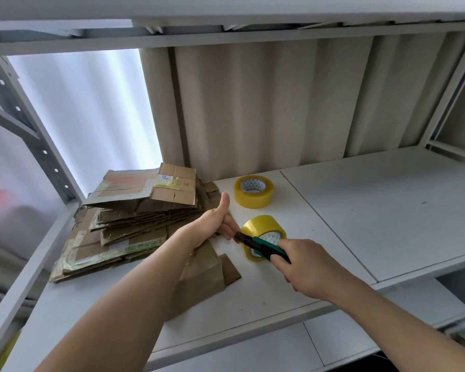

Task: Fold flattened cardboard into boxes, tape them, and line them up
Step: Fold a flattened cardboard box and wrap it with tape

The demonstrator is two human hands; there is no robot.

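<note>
At frame centre the left hand [215, 224], thumb raised, pinches something between its fingertips; what it is cannot be told. Beneath its wrist a flat cardboard [207, 275] lies on the shelf [373, 210]. The right hand [304, 261] grips a green cutter [261, 244], its tip just beside the left fingertips, over a tape roll [258, 226]. Another roll [253, 191] sits above; a cardboard stack [134, 218] lies left.

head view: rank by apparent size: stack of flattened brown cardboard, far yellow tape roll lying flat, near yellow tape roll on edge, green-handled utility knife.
1. Stack of flattened brown cardboard, clearly largest.
2-3. Far yellow tape roll lying flat and near yellow tape roll on edge: look alike; the near one is partly hidden, so unranked.
4. Green-handled utility knife in the right hand: slimmest, partly covered.
</note>
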